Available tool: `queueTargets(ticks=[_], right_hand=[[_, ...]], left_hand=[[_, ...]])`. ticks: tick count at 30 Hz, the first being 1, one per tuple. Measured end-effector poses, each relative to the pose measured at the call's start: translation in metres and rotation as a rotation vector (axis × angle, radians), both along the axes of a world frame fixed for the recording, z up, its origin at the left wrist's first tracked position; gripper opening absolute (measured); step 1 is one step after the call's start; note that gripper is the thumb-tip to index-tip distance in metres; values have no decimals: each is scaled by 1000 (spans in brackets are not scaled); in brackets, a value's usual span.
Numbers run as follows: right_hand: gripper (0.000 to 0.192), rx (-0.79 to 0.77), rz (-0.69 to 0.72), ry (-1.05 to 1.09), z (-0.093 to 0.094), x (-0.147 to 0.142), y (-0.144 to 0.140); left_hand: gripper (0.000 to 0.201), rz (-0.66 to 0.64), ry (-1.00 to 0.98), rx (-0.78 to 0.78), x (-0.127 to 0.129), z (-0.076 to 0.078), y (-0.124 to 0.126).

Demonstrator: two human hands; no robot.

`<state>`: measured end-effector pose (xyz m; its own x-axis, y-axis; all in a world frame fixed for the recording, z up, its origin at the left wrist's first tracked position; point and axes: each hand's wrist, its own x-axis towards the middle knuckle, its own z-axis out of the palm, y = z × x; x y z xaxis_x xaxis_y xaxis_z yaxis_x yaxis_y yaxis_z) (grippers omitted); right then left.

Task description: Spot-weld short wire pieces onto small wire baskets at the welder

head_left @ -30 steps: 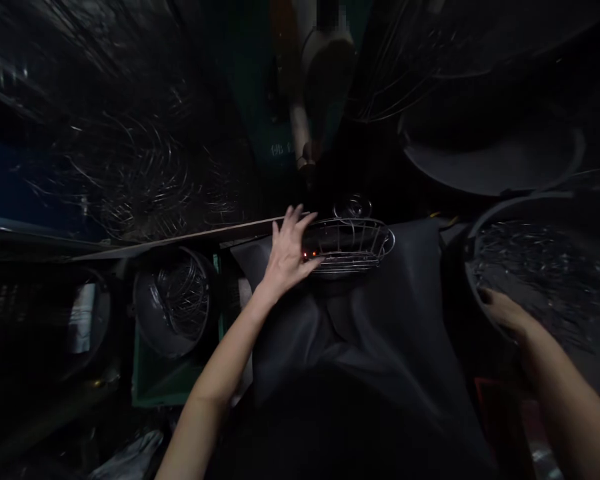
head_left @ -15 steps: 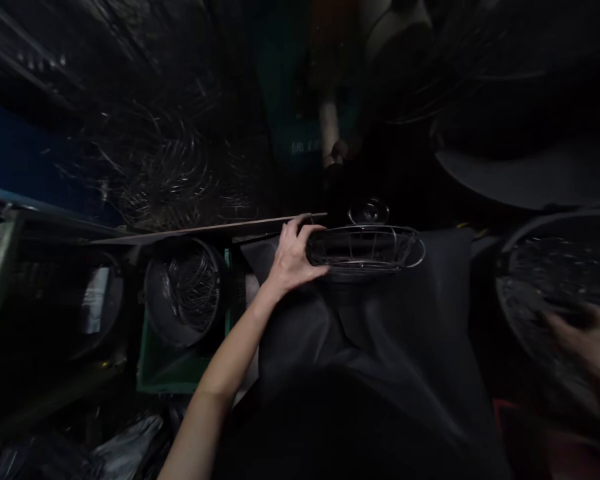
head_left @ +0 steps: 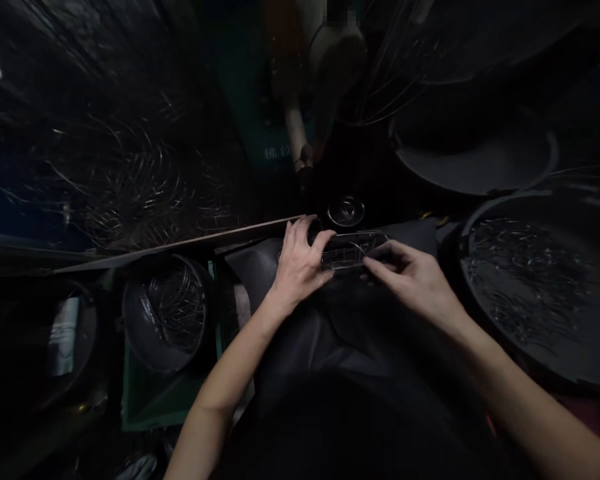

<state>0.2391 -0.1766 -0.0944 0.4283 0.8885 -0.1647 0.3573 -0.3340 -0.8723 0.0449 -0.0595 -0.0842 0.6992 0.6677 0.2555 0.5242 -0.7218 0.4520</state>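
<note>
A small wire basket (head_left: 345, 257) lies sideways above the dark apron covering my lap. My left hand (head_left: 300, 260) is closed around its left end, thumb and fingers on the rim. At the basket's right end, my right hand (head_left: 410, 270) pinches with thumb and forefinger. A thin curved wire shows by those fingertips, but whether it is a loose piece or part of the basket I cannot tell. Just beyond the basket sits a small round metal dish (head_left: 346, 211) with tiny bits in it.
To the right stands a large tub (head_left: 593, 333) of small metal wire pieces. A bucket (head_left: 167, 353) with bent wires stands in a green crate (head_left: 155, 410) at left. A machine with a pale rod (head_left: 296, 130) rises ahead. Heaped wires (head_left: 125, 173) lie at far left.
My right hand has come from the tub at right to the basket's right end. The left hand keeps hold of the basket, and the view has shifted right.
</note>
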Motion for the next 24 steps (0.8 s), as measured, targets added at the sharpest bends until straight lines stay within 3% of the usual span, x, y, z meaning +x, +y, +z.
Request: queueTargets(ticks=[4, 10, 18, 24], right_hand=[[27, -6, 23, -43, 15, -25, 34], [19, 141, -28, -145, 30, -47, 63], [25, 321, -16, -166, 17, -49, 89], [27, 351, -28, -207, 11, -43, 100]], left_hand=[[61, 6, -6, 86, -2, 3, 2], [54, 105, -42, 215, 0, 10, 15], [53, 187, -173, 293, 9, 1, 36], [52, 191, -206, 303, 15, -6, 48]])
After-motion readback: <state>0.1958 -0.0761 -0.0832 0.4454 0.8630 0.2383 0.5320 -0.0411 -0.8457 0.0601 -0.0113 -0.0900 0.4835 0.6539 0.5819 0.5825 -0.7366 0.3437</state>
